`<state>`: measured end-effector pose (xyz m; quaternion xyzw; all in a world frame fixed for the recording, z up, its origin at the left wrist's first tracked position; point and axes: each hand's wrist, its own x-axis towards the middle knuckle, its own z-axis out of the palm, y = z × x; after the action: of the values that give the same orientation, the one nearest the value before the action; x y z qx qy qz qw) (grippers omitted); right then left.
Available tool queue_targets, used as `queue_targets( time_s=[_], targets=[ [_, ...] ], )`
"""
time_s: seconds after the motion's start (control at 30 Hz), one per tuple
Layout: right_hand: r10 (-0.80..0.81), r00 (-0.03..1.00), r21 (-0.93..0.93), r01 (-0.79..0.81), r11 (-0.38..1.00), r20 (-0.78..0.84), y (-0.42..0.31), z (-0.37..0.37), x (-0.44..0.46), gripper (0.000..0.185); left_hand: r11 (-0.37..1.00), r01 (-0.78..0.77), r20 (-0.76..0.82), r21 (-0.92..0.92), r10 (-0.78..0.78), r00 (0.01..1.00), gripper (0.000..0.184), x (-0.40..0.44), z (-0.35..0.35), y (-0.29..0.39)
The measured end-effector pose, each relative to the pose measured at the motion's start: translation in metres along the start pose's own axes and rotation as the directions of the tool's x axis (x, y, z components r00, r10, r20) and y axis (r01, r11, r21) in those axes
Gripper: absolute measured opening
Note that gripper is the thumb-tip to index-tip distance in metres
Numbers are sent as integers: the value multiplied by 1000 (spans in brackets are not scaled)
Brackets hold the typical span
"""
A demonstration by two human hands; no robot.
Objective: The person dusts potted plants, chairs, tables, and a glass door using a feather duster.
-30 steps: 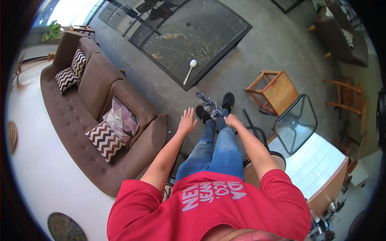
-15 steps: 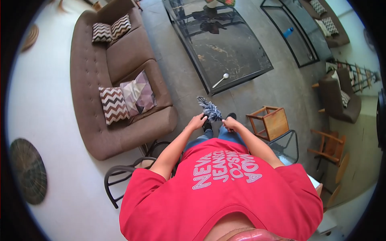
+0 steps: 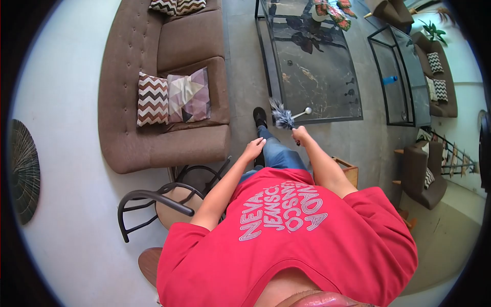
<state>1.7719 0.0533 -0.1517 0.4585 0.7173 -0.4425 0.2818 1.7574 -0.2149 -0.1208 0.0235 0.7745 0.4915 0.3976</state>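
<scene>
Gripping a grey-blue fluffy duster point(image 3: 282, 116), a person in a red shirt stands at the near end of a low dark marble-look table point(image 3: 319, 97).

Stage reached, as I judge it: the duster is in hand and up at the table's near left corner; a spoon point(image 3: 308, 110) lies loose on the tabletop just beyond it, in neither hand. Whether the fluff touches the surface or hangs above it, I cannot tell. How much is finished and how much remains does not show from here.

Right hand point(image 3: 302, 135): one, fingers curled firmly round the duster's dark handle, a short end showing below the fist, the fluffy head pointing away toward the table.

Left hand point(image 3: 254, 148): one, nothing seen in it, fingers loosely extended and close together, lowered near the jeans; contact with the cloth cannot be made out.

Surroundings: brown sofa point(image 3: 186, 43), one, on the left, bearing a zigzag cushion point(image 3: 153, 100) and a patchwork cushion point(image 3: 189, 94) side by side. Black-framed chair point(image 3: 174, 204), one, near the left arm. Blue bottle point(image 3: 389, 80), one, well apart, to the right.
</scene>
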Motion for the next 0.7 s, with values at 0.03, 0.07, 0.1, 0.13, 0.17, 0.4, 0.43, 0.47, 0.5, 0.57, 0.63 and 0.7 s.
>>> queue_targets(
  time_s=[0.03,0.07,0.1,0.13,0.17,0.4,0.43,0.47,0.5,0.57,0.63,0.7],
  targets=[
    [137,984,181,-157,971,118,-15,-8,13,30,1000,1,0,13,-1,1000,57,8,-7,-3],
    [183,960,278,-239,930,213,-31,-22,29,29,1000,-1,2,27,1,1000,57,18,-15,-1],
    [216,925,364,-326,872,311,-45,-32,43,28,1000,-6,2,29,6,1000,57,30,-23,1],
    [215,927,367,-324,872,308,-55,-37,56,28,999,15,2,31,-15,1000,57,42,-31,3],
    [126,970,291,-185,939,210,-76,-45,48,29,999,37,3,31,-37,999,57,55,-39,8],
    [-304,947,-459,223,860,-109,-152,-70,45,38,987,-99,-11,127,101,995,52,171,-78,64],
    [-290,956,-504,227,833,-49,-152,-72,54,39,982,-113,-22,151,117,993,53,181,-85,83],
    [-306,951,-558,239,795,-29,-145,-70,72,32,982,-117,-43,148,125,991,54,191,-91,99],
    [-305,952,-564,237,791,-29,-147,-71,87,32,985,-117,-45,125,124,991,53,197,-99,120],
    [139,972,-566,-6,824,192,-173,-81,117,26,991,-122,-50,51,124,991,53,214,-115,145],
    [231,940,-627,-22,779,253,-213,-97,128,24,993,-114,-82,15,115,990,53,219,-138,165],
    [250,937,-520,-91,849,245,-247,-108,153,26,994,-108,-113,-18,106,988,52,236,-163,164]
  ],
)
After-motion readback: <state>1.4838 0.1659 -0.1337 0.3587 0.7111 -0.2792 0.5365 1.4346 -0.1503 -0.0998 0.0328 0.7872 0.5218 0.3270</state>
